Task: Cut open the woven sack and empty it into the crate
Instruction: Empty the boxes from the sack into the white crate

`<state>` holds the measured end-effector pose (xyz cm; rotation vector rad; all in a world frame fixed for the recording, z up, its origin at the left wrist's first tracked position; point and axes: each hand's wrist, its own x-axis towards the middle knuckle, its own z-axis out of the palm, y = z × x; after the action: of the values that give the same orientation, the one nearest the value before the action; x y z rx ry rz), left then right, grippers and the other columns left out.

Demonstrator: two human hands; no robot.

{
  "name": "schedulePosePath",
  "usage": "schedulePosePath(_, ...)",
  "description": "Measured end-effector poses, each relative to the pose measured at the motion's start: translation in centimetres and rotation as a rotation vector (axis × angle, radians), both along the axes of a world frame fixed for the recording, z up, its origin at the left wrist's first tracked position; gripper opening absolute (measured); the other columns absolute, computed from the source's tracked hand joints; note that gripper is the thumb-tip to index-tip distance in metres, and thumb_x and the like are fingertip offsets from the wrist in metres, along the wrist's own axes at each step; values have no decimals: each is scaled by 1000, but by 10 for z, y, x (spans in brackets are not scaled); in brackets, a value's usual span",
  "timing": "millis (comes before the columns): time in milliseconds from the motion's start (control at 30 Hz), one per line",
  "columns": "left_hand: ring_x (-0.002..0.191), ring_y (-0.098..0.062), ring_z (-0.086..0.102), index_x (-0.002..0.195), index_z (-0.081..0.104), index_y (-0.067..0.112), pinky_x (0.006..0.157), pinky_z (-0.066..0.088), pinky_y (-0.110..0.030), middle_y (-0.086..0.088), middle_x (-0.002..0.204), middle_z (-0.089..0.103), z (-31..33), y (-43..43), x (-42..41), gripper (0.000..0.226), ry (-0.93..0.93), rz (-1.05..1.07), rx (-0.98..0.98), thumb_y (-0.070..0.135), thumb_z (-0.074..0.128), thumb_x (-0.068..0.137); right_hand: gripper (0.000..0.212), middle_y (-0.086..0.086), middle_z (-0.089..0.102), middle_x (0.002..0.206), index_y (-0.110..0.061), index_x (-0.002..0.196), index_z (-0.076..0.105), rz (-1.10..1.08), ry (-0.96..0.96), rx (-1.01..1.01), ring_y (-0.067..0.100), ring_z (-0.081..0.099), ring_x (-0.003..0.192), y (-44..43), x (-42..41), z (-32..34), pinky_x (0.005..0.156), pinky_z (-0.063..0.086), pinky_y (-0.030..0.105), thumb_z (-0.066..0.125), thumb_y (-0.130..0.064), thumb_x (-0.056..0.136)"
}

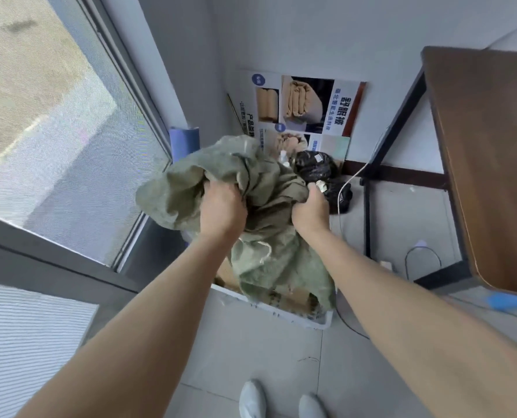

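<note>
1. Holds the woven sack [269,236] up in both hands, above the white crate [284,314] on the floor.
2. Grasps a bunch of the green cloth in the left hand [221,206], with the fingers [216,188] clenched into the folds near the sack's upper half.
3. Grasps a second bunch in the right hand [310,211], just to the right of the first, with the thumb up and the other fingers curled under the fabric, mostly hidden.
4. Shows something small and pale at the right thumb tip, too small to tell what.
5. Lets the sack's lower end hang crumpled into the crate, down onto brown cardboard [287,298] lying inside; cannot tell whether anything is left in the sack.
6. Shows a pale cord [263,251] dangling on the front of the cloth, below the left wrist.
7. Stands in pale shoes [252,399] on the tiled floor, near the crate's closest rim but apart from it.
8. Faces a corner with black plastic bags [314,167] on the floor just behind the sack, a printed poster [308,107] leaning on the wall behind them, and a blue roll [184,143] upright beside the window [55,131] to the left.
9. Stands to the left of a brown desk [486,161] on black legs, with a white cable [349,184] running down beside the bags.
</note>
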<state>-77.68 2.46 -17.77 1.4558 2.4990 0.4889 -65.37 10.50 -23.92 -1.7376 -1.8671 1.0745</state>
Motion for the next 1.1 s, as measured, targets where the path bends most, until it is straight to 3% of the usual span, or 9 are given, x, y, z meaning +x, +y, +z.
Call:
schedulePosePath(300,119,-40,45,128,48,-3,101,36,-42,-24,133,44,18,12,-4,43,-91,160,194,4,52,85,25,18,64,111,-6,110,59,-5,1,44,32,59,104,4,1,13,81,45,34,51,-6,86)
schedulePosePath(500,116,-36,49,124,53,0,96,35,-34,-19,133,46,39,11,12,42,-194,30,238,-4,46,83,27,13,62,100,-5,104,55,276,-141,-289,27,58,96,0,14,2,76,45,27,55,-6,76)
schedulePosePath(600,111,-34,53,114,58,-1,90,37,-32,-18,124,53,47,14,16,37,-265,28,326,-8,45,80,31,7,56,106,-9,112,45,31,109,-182,19,56,93,4,9,19,80,45,23,56,-8,84)
schedulePosePath(733,91,-11,63,101,63,3,82,52,-26,-3,96,67,68,11,25,31,-659,-170,354,-13,47,79,30,6,51,122,-12,123,43,-98,318,26,24,52,113,4,5,42,103,43,29,51,-18,94)
schedulePosePath(833,72,9,63,101,66,0,70,53,-11,7,85,66,75,7,27,25,-846,-318,207,-13,58,81,28,0,48,89,-16,101,46,207,278,-47,7,46,78,2,4,58,59,49,7,19,-14,107)
schedulePosePath(900,71,9,63,99,67,-1,70,52,-10,5,85,67,74,7,27,25,-816,-342,150,-13,58,80,37,-2,38,75,-16,73,38,236,263,-214,6,38,65,1,2,62,47,40,6,28,7,100)
schedulePosePath(967,81,-1,66,94,66,3,72,51,-14,0,88,68,72,6,28,30,-625,-313,171,-16,49,78,34,1,41,75,-14,70,41,274,261,-436,14,40,70,0,8,67,61,38,8,40,5,98)
schedulePosePath(1033,99,-25,62,99,65,-2,78,45,-26,-13,103,66,65,6,24,35,-291,-213,199,-15,44,75,11,11,59,95,-5,92,59,252,139,-246,16,46,89,2,6,73,76,36,17,48,-4,95)
schedulePosePath(1100,101,-37,57,103,64,-5,80,42,-35,-22,107,61,57,4,13,33,-66,-80,149,-11,45,77,18,15,65,107,-6,105,64,-42,265,26,20,56,98,7,-3,70,80,40,25,52,-5,91)
